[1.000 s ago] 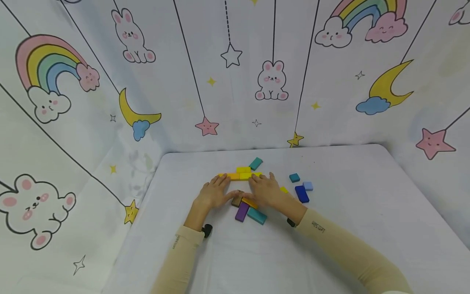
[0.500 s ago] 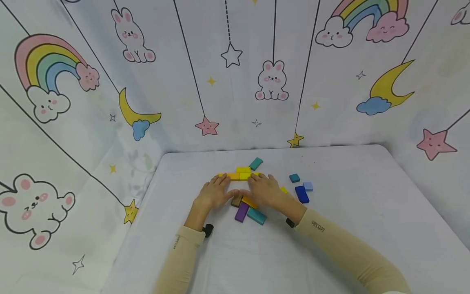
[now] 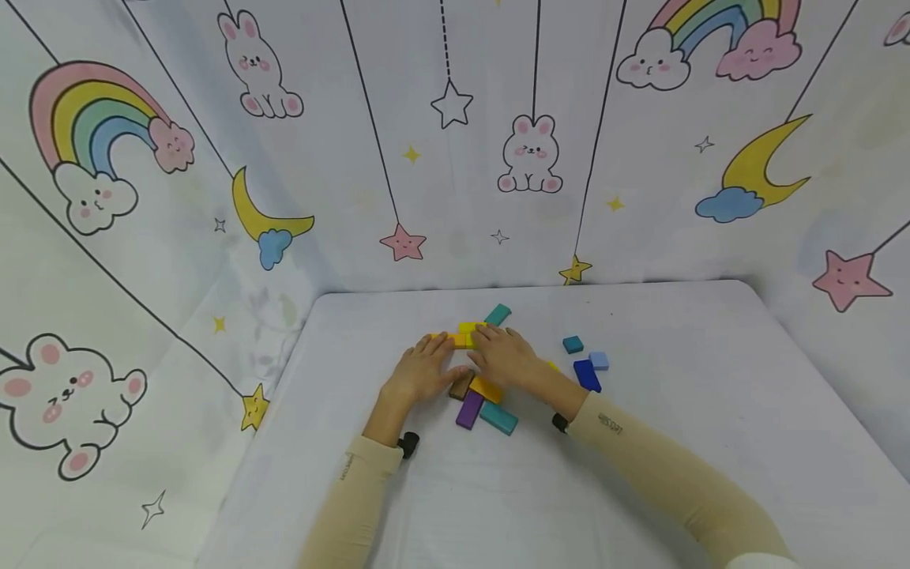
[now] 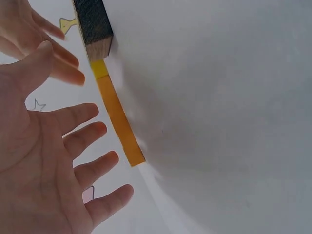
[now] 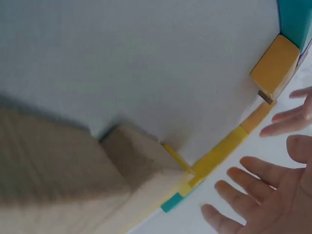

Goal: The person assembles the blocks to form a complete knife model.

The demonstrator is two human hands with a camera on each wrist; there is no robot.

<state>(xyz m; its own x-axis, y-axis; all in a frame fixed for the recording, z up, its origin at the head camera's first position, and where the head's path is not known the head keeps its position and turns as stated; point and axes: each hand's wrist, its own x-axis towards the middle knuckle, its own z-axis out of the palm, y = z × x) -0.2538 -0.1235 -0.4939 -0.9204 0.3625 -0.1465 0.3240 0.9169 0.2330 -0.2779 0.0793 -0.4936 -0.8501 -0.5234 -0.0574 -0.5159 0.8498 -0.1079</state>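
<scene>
Free room between the sleeves [image 3: 351, 494] ends at the purple block [image 3: 469, 411] and teal block [image 3: 499, 418].

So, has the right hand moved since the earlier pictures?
Yes, slightly: judged against the purple block in the head view, the right hand has shifted forward and a little left.

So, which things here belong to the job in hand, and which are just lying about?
Apparently in the job:
orange block at the left hand
yellow blocks at the right hand

Apparently just lying about:
purple block
front teal block
small teal block
dark blue block
pale blue block
</scene>
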